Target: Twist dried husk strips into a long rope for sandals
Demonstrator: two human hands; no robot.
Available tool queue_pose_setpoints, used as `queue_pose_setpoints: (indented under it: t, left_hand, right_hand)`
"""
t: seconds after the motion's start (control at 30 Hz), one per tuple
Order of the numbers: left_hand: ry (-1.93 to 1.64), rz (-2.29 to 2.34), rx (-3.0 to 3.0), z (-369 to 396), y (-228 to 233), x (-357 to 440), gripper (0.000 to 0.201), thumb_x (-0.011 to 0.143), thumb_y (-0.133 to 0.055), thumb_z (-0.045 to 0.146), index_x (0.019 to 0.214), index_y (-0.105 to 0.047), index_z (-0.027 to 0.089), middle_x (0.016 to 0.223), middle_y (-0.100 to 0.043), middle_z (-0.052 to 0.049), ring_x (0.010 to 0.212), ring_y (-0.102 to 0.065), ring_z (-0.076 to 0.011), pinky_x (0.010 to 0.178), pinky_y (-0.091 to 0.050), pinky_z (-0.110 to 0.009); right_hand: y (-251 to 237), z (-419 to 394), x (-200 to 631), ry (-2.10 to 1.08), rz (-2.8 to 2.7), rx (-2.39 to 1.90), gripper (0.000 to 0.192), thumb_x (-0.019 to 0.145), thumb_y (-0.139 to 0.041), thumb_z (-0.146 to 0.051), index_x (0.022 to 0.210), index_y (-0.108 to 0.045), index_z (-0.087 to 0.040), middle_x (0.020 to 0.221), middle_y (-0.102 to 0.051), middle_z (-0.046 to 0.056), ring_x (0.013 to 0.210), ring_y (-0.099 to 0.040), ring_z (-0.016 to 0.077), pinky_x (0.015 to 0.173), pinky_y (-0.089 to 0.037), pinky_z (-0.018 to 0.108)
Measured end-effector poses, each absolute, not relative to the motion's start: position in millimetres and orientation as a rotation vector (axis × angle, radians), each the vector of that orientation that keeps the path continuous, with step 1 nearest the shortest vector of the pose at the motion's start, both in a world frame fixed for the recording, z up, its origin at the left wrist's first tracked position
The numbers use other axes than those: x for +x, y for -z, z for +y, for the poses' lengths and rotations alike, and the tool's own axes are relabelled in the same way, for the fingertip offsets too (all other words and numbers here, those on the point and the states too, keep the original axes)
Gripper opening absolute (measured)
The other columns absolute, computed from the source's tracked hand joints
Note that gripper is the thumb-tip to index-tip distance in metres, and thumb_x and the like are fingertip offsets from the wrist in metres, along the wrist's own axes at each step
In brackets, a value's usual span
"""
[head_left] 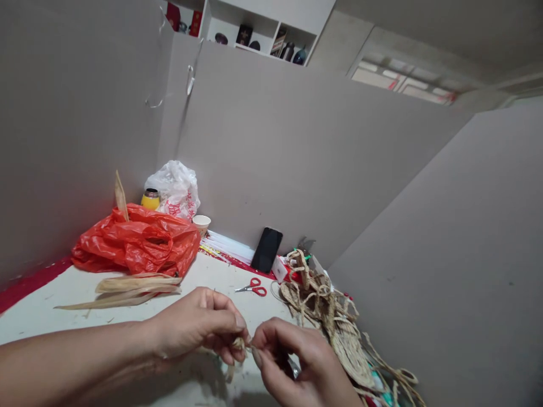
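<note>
My left hand [212, 323] is closed, its thumb and fingers pinching a small pale twist of dried husk [238, 343]. Right beside it, my right hand [299, 362] pinches the same twist's thin end between thumb and forefinger. A shiny grey thing [293, 366] shows in the right palm, too covered to name. Below the left fingers hangs a loose strip end [230, 373]. Long dried husk leaves [131, 289] lie beyond my left forearm. Red-handled scissors [253, 287] rest on the table past both hands.
A red plastic bag [136, 240], a white bag [176, 186], a yellow jar [150, 199] and a paper cup [201, 222] stand at the back left. A phone [266, 250] leans on the partition. Braided cords and woven pieces [350, 347] heap along the right of the table [38, 305].
</note>
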State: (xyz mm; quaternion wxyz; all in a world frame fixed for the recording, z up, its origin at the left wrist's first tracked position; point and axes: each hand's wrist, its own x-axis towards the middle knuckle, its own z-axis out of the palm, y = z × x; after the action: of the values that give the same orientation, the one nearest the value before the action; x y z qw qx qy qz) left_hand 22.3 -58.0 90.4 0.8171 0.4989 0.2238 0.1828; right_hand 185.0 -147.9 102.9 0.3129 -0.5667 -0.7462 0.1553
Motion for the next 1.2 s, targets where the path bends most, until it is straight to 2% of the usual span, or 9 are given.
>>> queue_pose_setpoints:
  t: [0.1,0.2,0.37,0.5,0.67,0.83,0.97,1.2]
  left_hand:
    - [-0.408,0.477,1.107,-59,-97,21,0.019,0.063,-0.067,0.025,0.075,-0.059,0.013,0.073,-0.065,-0.004,0.061,-0.059,-0.013,0.062,-0.046,-0.028]
    - [-0.412,0.48,1.229,-59,-99,20,0.016,0.061,-0.065,0.019,0.074,-0.058,0.013,0.065,-0.061,-0.001,0.06,-0.055,-0.0109,0.062,-0.043,-0.025]
    - [-0.388,0.47,1.418,-63,-96,19,0.022,0.059,-0.061,0.012,0.081,-0.057,0.015,0.06,-0.048,0.007,0.054,-0.038,-0.0055,0.051,-0.03,-0.018]
    - [-0.459,0.477,1.554,-66,-94,19,0.021,0.061,-0.057,0.009,0.081,-0.056,0.016,0.066,-0.05,0.005,0.062,-0.042,-0.0081,0.058,-0.035,-0.02]
    - [-0.523,0.473,1.519,-65,-92,21,0.014,0.066,-0.056,0.011,0.079,-0.054,0.015,0.066,-0.049,0.005,0.06,-0.041,-0.0069,0.056,-0.034,-0.019]
    - [-0.55,0.434,1.469,-64,-91,21,0.012,0.073,-0.056,0.016,0.081,-0.048,0.017,0.069,-0.054,0.003,0.061,-0.049,-0.0082,0.058,-0.038,-0.021]
    - [-0.586,0.392,1.458,-67,-91,19,0.012,0.077,-0.055,0.019,0.083,-0.044,0.019,0.066,-0.052,0.005,0.058,-0.051,-0.0079,0.055,-0.038,-0.02]
    - [-0.572,0.396,1.485,-68,-94,19,0.002,0.077,-0.053,0.016,0.078,-0.054,0.015,0.064,-0.054,0.004,0.056,-0.05,-0.0065,0.054,-0.038,-0.018]
  right_hand:
    - [-107,-144,185,-0.785,-1.73,-1.587,0.008,0.074,-0.056,-0.019,0.067,-0.054,-0.016,0.053,-0.045,-0.004,0.047,-0.039,0.0067,0.042,-0.033,0.017]
    - [-104,-140,189,-1.09,-1.512,-1.584,0.012,0.071,-0.061,-0.024,0.069,-0.054,-0.015,0.051,-0.042,-0.007,0.042,-0.034,0.0043,0.037,-0.029,0.015]
    - [-92,-135,194,-1.333,-1.292,-1.468,0.021,0.069,-0.067,-0.031,0.07,-0.053,-0.016,0.043,-0.04,-0.01,0.033,-0.029,0.0017,0.032,-0.024,0.013]
    - [-87,-132,197,-1.486,-1.137,-1.309,0.024,0.064,-0.071,-0.031,0.069,-0.055,-0.015,0.039,-0.042,-0.01,0.03,-0.026,0.0006,0.03,-0.021,0.012]
    - [-85,-130,198,-1.615,-1.001,-1.154,0.023,0.063,-0.075,-0.028,0.069,-0.057,-0.013,0.037,-0.044,-0.01,0.027,-0.023,-0.0007,0.028,-0.018,0.012]
    - [-87,-129,198,-1.66,-0.954,-1.092,0.022,0.063,-0.075,-0.025,0.069,-0.058,-0.012,0.038,-0.047,-0.008,0.027,-0.024,-0.0013,0.028,-0.017,0.011]
    - [-87,-129,198,-1.672,-0.952,-1.067,0.021,0.065,-0.075,-0.024,0.07,-0.059,-0.013,0.038,-0.048,-0.008,0.026,-0.023,-0.0013,0.028,-0.017,0.011]
    - [-86,-128,198,-1.674,-0.943,-1.048,0.021,0.064,-0.075,-0.024,0.07,-0.059,-0.013,0.037,-0.044,-0.01,0.028,-0.021,-0.0014,0.029,-0.016,0.011]
